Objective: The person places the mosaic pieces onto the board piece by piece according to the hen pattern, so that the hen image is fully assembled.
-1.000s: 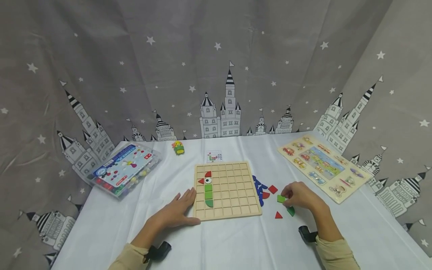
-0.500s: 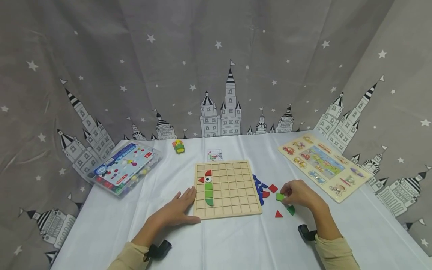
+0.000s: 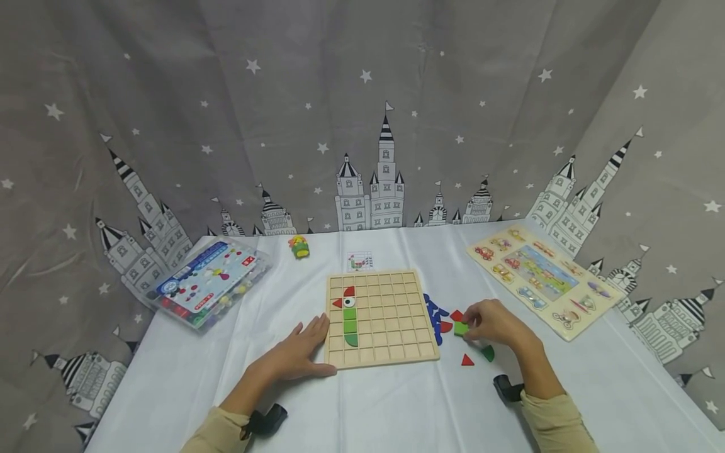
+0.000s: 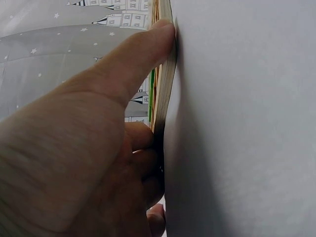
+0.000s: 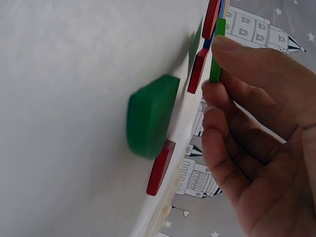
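Note:
My right hand [image 3: 496, 324] pinches a green square tile [image 3: 461, 328] between thumb and fingers, right of the wooden grid board [image 3: 391, 318]. In the right wrist view that green tile [image 5: 217, 54] is held off the white cloth. A dark green rounded tile [image 3: 488, 353] and a red triangle [image 3: 467, 360] lie near this hand; a red square [image 3: 455, 315] is partly covered. My left hand [image 3: 297, 352] rests at the board's left edge, its thumb [image 4: 160, 37] against the near edge. A column of red, eye-patterned and green tiles [image 3: 350, 326] sits in the board's left part.
Blue tiles [image 3: 435, 318] and a red rounded tile [image 3: 446, 327] lie along the board's right edge. Behind the board are a picture card [image 3: 360, 261] and a small toy figure [image 3: 299, 246]. A clear plastic box [image 3: 209, 283] stands left, a picture puzzle [image 3: 544, 280] right.
My right hand, pinching the green square tile, has moved a little left toward the board, now partly covering the red square. The left hand has stayed in place.

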Tool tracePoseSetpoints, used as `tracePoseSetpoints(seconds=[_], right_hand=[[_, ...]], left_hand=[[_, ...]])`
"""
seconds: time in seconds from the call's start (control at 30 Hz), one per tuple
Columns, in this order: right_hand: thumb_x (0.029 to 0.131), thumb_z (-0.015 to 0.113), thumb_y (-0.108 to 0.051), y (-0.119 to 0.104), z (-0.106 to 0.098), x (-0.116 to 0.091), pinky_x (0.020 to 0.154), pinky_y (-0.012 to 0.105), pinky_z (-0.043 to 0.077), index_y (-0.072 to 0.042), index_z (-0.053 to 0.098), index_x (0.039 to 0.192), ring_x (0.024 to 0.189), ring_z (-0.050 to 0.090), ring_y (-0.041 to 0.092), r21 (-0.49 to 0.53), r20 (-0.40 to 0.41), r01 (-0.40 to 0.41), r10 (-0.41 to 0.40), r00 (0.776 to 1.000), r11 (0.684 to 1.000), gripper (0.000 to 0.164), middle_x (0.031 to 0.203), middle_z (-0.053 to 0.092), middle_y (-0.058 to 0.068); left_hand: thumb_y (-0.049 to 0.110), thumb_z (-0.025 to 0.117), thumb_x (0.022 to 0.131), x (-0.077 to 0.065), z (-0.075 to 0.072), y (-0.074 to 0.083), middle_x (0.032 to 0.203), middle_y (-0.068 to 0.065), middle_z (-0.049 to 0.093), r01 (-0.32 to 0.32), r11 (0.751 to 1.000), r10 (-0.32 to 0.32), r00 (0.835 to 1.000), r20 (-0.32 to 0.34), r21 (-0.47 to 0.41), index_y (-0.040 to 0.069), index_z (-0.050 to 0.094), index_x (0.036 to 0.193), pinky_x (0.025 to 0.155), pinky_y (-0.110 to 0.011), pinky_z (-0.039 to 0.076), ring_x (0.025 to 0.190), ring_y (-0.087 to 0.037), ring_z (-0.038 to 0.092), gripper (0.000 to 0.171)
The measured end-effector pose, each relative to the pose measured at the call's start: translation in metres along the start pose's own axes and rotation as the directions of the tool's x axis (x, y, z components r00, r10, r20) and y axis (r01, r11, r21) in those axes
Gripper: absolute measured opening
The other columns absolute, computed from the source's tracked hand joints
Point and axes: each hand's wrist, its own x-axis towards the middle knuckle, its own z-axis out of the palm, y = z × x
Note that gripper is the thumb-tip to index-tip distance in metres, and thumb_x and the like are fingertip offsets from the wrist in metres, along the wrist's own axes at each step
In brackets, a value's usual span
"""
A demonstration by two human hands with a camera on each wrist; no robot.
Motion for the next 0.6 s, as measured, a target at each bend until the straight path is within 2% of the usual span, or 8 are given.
tracePoseSetpoints(seconds=[0.13,0.3,0.6], right_hand=[[0.075,0.082,-0.014,-0.004,0.0,0.003,0.068,0.026,0.052,-0.01,0.074,0.101,0.078,0.054,0.017,0.005,0.008,0.005,-0.005,1.0,1.0,0.028,0.086,0.066,0.001],[0.075,0.081,-0.012,-0.011,0.0,0.005,0.067,0.026,0.05,-0.011,0.075,0.099,0.078,0.054,0.016,0.012,0.007,0.051,-0.051,0.999,0.999,0.025,0.085,0.066,0.0],[0.074,0.082,-0.01,-0.03,0.005,0.012,0.071,0.026,0.054,-0.011,0.075,0.096,0.076,0.057,0.014,0.026,0.021,0.086,-0.086,0.996,0.996,0.023,0.084,0.067,-0.001]], left_hand=[[0.063,0.072,0.076,0.0,0.0,0.0,0.163,-0.012,0.018,0.0,1.0,0.0,1.0,-0.005,0.0,0.003,0.02,0.155,0.126,-0.051,0.01,0.152,-0.029,0.015,0.112],[0.063,0.071,0.075,0.0,0.0,0.001,0.163,-0.011,0.018,0.013,1.0,-0.013,1.0,-0.002,-0.001,0.004,0.02,0.155,0.126,-0.051,0.01,0.152,-0.028,0.015,0.112],[0.064,0.072,0.075,0.001,0.001,0.0,0.164,-0.01,0.018,0.019,1.0,-0.019,1.0,0.004,-0.004,0.005,0.02,0.155,0.126,-0.05,0.009,0.153,-0.027,0.014,0.112]])
